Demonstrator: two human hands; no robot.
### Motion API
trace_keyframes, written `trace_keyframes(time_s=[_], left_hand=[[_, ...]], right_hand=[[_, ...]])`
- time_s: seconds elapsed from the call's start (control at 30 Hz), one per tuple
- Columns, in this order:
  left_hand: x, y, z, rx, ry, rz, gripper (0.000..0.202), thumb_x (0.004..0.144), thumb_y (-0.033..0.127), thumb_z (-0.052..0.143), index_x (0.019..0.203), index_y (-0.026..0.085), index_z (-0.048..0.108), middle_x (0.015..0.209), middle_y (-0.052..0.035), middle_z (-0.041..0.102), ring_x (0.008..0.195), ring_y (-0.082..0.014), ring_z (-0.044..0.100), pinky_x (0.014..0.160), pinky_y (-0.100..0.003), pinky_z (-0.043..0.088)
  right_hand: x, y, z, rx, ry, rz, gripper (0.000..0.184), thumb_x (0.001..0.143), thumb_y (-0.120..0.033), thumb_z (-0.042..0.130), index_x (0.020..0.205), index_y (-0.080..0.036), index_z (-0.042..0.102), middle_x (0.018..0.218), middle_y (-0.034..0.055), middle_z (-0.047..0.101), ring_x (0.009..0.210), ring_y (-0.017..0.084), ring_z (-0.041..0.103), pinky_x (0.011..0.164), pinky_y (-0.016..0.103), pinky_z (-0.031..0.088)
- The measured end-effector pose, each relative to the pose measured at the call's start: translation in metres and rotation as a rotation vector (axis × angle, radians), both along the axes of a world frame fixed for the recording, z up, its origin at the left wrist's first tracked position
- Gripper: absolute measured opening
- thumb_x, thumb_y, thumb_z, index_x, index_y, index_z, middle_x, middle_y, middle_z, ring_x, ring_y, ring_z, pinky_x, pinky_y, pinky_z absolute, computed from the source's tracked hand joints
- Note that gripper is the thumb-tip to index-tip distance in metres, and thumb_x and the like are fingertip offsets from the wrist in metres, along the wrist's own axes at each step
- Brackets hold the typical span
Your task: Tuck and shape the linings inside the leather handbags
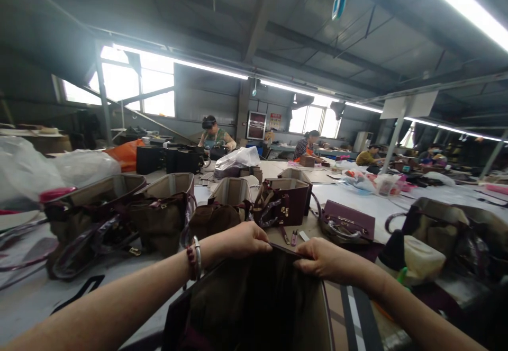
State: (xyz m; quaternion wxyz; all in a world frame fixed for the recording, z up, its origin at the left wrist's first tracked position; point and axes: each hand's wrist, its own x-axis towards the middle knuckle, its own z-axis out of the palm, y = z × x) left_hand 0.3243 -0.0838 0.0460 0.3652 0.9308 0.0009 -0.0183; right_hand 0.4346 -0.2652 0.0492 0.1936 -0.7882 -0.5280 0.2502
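A dark brown handbag [254,303] stands open right in front of me, its inside in shadow. My left hand [248,239] pinches the far top edge of this bag, thumb and fingers closed on it. A short way to the right, my right hand [323,258] grips the same edge. Just beyond the hands lie a small zipper pull or clip [294,238] and a small white tag [304,236]. A burgundy handbag [291,203] with gold hardware stands behind them. Another burgundy bag [349,218] lies to its right, a plastic-wrapped handle on top.
More open handbags [161,213] line the table on the left, and others [440,224] stand at the right. Near my right forearm is a yellowish plastic container [423,258]. Clear plastic bags [87,168] are heaped at far left. Co-workers [216,135] sit at tables farther back.
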Motion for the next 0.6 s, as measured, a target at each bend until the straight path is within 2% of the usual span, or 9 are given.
trace_keyframes(time_s=[0.1, 0.2, 0.43, 0.6], left_hand=[[-0.003, 0.000, -0.002, -0.005, -0.015, 0.004, 0.027, 0.069, 0.031, 0.046, 0.074, 0.010, 0.063, 0.053, 0.0033, 0.043, 0.049, -0.0075, 0.035, 0.044, -0.017, 0.027], [-0.006, 0.000, -0.003, -0.005, -0.034, -0.010, 0.027, 0.070, 0.029, 0.045, 0.074, 0.010, 0.063, 0.054, 0.0029, 0.044, 0.050, -0.0080, 0.036, 0.045, -0.017, 0.028], [-0.003, 0.005, -0.005, 0.031, -0.044, -0.037, 0.027, 0.071, 0.029, 0.045, 0.073, 0.009, 0.063, 0.053, 0.0032, 0.043, 0.050, -0.0081, 0.036, 0.045, -0.018, 0.027], [-0.001, 0.012, -0.009, 0.035, -0.070, -0.061, 0.027, 0.072, 0.030, 0.046, 0.074, 0.009, 0.064, 0.054, 0.0028, 0.045, 0.050, -0.0080, 0.037, 0.046, -0.017, 0.028]], right_hand=[[-0.007, 0.005, 0.005, 0.004, -0.080, 0.031, 0.021, 0.072, -0.029, 0.047, 0.056, -0.016, 0.044, 0.048, -0.0060, 0.032, 0.044, 0.006, 0.027, 0.039, 0.019, 0.018], [-0.011, 0.010, 0.006, -0.001, -0.188, 0.059, 0.030, 0.079, -0.037, 0.039, 0.057, -0.016, 0.044, 0.050, -0.0052, 0.034, 0.046, 0.007, 0.030, 0.040, 0.018, 0.021], [-0.013, 0.021, 0.008, -0.087, -0.306, 0.013, 0.023, 0.071, -0.028, 0.048, 0.051, -0.015, 0.045, 0.045, -0.0051, 0.035, 0.042, 0.006, 0.030, 0.040, 0.019, 0.020], [-0.019, 0.022, 0.008, -0.096, -0.363, -0.007, 0.023, 0.073, -0.028, 0.045, 0.054, -0.015, 0.048, 0.046, -0.0043, 0.037, 0.044, 0.007, 0.033, 0.040, 0.020, 0.020]])
